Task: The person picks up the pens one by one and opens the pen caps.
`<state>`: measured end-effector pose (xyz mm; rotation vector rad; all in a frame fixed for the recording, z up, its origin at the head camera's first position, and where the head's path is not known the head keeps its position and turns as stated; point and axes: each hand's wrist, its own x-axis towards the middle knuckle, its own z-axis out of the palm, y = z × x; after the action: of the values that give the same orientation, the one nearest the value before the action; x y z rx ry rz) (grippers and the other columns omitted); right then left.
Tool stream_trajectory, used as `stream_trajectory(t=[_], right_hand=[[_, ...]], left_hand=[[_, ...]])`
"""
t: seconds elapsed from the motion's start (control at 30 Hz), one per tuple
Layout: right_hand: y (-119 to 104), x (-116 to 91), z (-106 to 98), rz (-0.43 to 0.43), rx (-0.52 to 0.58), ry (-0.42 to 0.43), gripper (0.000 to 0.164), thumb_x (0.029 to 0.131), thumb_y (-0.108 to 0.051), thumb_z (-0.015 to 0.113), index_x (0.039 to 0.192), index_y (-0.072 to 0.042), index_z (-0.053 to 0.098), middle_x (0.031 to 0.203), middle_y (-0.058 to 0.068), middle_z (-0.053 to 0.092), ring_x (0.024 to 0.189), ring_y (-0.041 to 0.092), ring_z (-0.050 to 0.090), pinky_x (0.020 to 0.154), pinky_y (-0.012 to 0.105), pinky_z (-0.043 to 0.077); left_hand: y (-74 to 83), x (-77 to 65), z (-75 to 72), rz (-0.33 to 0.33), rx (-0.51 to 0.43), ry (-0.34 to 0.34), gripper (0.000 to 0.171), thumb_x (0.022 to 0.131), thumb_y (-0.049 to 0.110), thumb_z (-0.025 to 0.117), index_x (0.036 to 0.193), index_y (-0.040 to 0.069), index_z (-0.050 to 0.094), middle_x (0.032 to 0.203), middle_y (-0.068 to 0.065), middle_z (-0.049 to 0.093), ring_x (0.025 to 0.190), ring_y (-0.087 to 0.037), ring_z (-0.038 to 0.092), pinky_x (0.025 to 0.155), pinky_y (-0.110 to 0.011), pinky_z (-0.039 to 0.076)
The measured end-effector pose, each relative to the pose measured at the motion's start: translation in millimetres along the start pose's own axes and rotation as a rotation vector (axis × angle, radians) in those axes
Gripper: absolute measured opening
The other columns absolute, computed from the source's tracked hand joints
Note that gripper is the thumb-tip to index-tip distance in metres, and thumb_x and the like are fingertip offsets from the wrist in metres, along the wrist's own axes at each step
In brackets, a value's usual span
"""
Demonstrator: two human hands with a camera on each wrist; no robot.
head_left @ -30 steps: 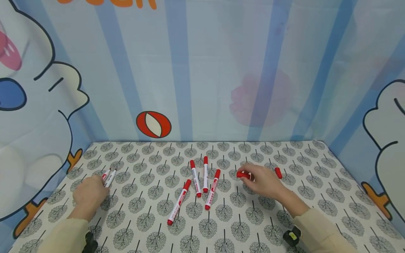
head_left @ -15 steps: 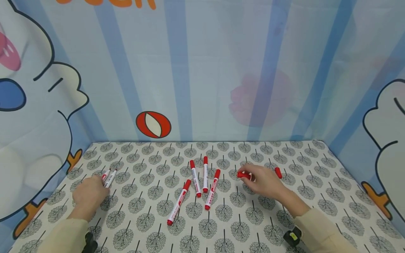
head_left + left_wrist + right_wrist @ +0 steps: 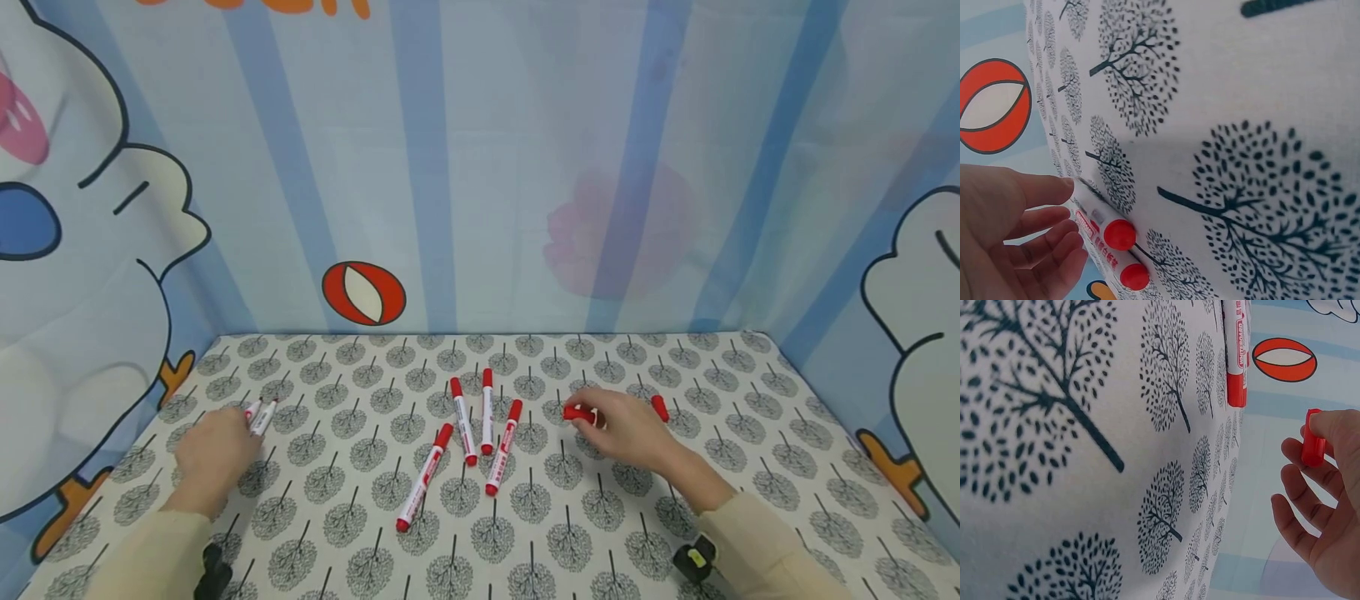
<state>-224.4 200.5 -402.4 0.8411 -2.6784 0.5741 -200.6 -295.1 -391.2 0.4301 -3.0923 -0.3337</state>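
Observation:
In the head view my left hand point(image 3: 217, 450) is at the left of the table, right at two uncapped white markers lying side by side on the cloth. The left wrist view shows the red ends of the nearer marker point(image 3: 1120, 234) and the other marker point(image 3: 1134, 276). My thumb tip is beside them, and the fingers are loosely bent with a gap to the thumb. My right hand point(image 3: 622, 425) pinches a red marker cap point(image 3: 1314, 445) between thumb and index finger, the other fingers loosely curled. A second red cap point(image 3: 660, 408) lies on the cloth behind that hand.
Several capped red-and-white markers lie mid-table between the hands, among them a tilted marker point(image 3: 424, 478) nearest the front and another marker point(image 3: 503, 447) to its right. A tree-patterned cloth point(image 3: 570, 542) covers the table. A printed blue curtain point(image 3: 495, 167) rises behind it.
My left hand has shifted slightly right and away from me, covering more of the uncapped markers in the head view. The right hand holds its cap in nearly the same place.

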Motion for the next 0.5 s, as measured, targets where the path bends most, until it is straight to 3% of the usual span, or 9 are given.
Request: stream_trajectory(t=[0.23,0.5], right_hand=[[1.8,-0.4,-2.3,0.055,0.021,-0.012,0.021,0.084,-0.015,0.063,0.104,-0.016,0.065,0.086,-0.009,0.064,0.068,0.002,0.053,0.056,0.019,0.043],[4.2,-1.2,-4.8,0.085,0.018,-0.016,0.021,0.084,-0.015,0.063,0.105,-0.017,0.064,0.081,-0.008,0.064,0.067,0.003,0.054,0.052,0.018,0.042]], left_hand=[[5.3,3.3,-3.7,0.000,0.006,-0.010,0.011,0.082,0.014,0.058,0.079,0.004,0.056,0.065,-0.010,0.055,0.054,-0.023,0.048,0.046,-0.035,0.037],[13.9,3.3,-2.6,0.069,0.010,0.009,0.023,0.084,0.016,0.060,0.100,-0.001,0.061,0.078,-0.017,0.063,0.053,-0.022,0.052,0.043,-0.035,0.039]])
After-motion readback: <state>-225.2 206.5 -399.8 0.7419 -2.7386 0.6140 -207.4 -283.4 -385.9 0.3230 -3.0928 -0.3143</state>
